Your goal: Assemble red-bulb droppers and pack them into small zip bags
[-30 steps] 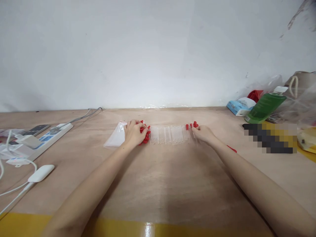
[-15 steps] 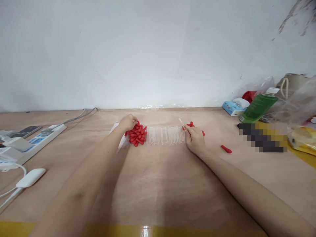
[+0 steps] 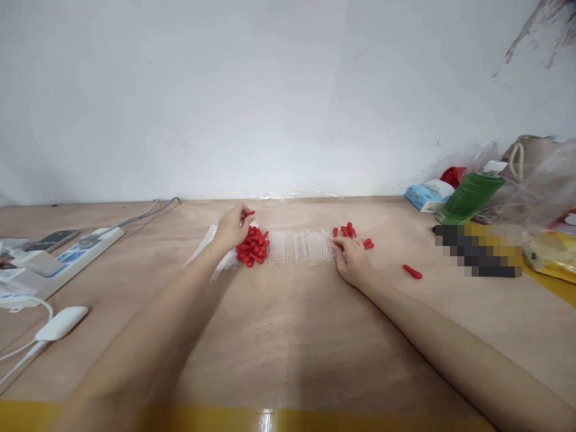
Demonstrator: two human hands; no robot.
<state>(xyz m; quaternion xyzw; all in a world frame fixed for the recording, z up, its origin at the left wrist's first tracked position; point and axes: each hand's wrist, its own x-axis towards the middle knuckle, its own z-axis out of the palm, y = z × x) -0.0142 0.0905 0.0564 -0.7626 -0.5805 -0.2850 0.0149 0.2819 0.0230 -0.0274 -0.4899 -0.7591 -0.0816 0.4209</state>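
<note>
My left hand point(image 3: 234, 225) pinches a red rubber dropper bulb point(image 3: 251, 213) just above a heap of the same bulbs point(image 3: 252, 247). A clear plastic bag point(image 3: 222, 264) lies partly under that hand and the heap. Thin clear dropper tubes point(image 3: 299, 247) lie side by side in a row to the right of the heap. Over the row's right end, my right hand point(image 3: 353, 259) has its fingers closed on a thin clear tube point(image 3: 327, 235) that points up and left. Behind that hand are several red bulbs point(image 3: 348, 230), partly hidden by its fingers.
One red bulb point(image 3: 413, 272) lies alone to the right. Beyond it are a blue tissue pack point(image 3: 420, 198), a leaning green bottle point(image 3: 471, 195) and plastic bags point(image 3: 540, 186). On the left are a power strip point(image 3: 90, 255), a phone point(image 3: 54, 240) and a white cabled device point(image 3: 62, 323).
My left hand has lifted from the heap with a red bulb between its fingers. My right hand has lowered slightly, and its tube now lies flatter, uncovering more bulbs behind.
</note>
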